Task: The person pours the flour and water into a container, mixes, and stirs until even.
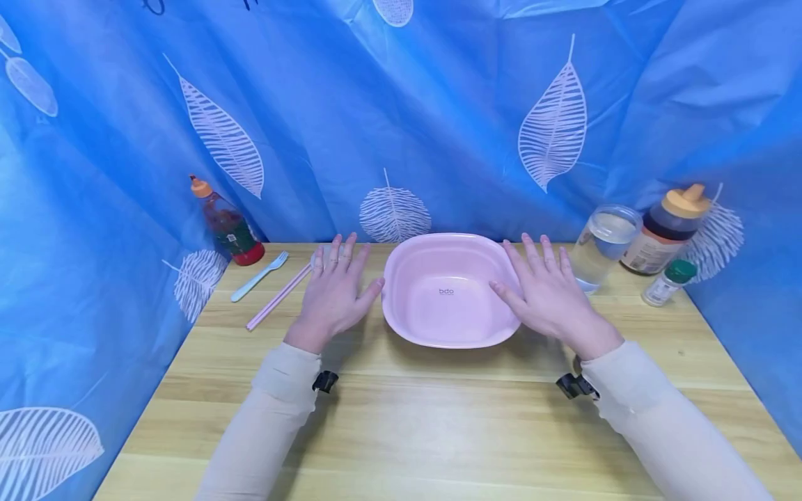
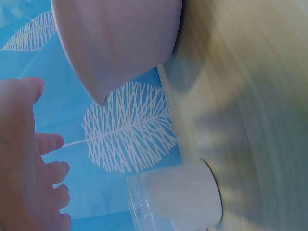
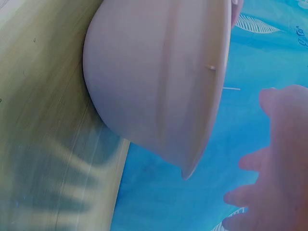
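Observation:
A pink plastic basin [image 1: 447,313] stands upright near the back of the wooden table. My left hand [image 1: 335,296], fingers spread and straight, hovers just left of its rim. On the other side my right hand [image 1: 551,292] is spread too, its thumb overlapping the basin's right rim in the head view. Both wrist views show a gap between the hand and the basin wall [image 3: 154,72]. Neither hand holds anything. Below the left fingers stands a clear jar with white contents [image 2: 185,197], mostly hidden by that hand in the head view.
Left of the hands lie pink chopsticks [image 1: 278,298] and a light blue fork [image 1: 258,277], with a red sauce bottle [image 1: 228,226] behind. At right stand a clear water container [image 1: 601,243], a dark bottle with an orange cap [image 1: 661,233] and a small green-capped shaker [image 1: 667,283]. Blue curtain [image 1: 438,125] encloses the table.

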Demonstrator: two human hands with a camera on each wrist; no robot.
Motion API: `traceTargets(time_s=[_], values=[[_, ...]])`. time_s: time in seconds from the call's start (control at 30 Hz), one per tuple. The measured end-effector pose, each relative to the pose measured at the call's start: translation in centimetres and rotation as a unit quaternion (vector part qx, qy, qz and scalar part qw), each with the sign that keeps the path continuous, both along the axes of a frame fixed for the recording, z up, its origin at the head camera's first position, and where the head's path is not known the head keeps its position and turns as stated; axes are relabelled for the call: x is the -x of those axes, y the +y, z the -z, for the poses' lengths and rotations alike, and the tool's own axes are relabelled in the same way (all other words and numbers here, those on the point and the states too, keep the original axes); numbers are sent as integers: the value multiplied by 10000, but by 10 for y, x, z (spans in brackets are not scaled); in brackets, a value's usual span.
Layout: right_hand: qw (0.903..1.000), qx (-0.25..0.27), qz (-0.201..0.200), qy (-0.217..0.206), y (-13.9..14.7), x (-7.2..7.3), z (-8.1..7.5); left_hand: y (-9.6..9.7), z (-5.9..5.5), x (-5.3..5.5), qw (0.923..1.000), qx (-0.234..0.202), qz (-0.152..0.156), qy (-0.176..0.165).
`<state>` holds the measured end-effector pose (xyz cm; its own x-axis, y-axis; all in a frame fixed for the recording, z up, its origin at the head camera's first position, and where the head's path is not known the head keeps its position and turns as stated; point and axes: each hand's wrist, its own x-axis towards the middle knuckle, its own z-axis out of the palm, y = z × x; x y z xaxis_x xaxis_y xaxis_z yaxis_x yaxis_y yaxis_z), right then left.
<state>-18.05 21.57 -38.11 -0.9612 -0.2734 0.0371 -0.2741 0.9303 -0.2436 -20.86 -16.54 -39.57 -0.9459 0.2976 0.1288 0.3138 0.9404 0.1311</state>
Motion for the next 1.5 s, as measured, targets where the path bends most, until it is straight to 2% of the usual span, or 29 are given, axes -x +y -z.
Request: traceTargets(time_s=[0.3, 0.57, 0.8, 0.97, 1.1, 1.33, 1.5], values=[[9993, 276, -217, 110, 9, 1, 3, -15, -2, 0, 9998, -159, 47, 144], [9991, 362, -211, 45, 16, 3, 4, -25, -4, -1, 9997, -217, -54, 76], [9947, 977, -241, -227, 22, 3, -2, -36, -4, -3, 9987, -489, -63, 95], [9898, 1388, -76, -320, 31, 6, -1, -44, -4, -3, 9972, -727, -153, 38], [9821, 1834, 63, -432, 37, 10, 3, -51, -3, -3, 9961, -843, -235, 78], [9585, 2789, -13, -594, 44, 10, 12, -63, 2, -2, 9929, -1138, -219, 256], [9473, 3156, 116, -531, 46, 12, 16, -73, 2, 0, 9868, -1513, -463, 337]])
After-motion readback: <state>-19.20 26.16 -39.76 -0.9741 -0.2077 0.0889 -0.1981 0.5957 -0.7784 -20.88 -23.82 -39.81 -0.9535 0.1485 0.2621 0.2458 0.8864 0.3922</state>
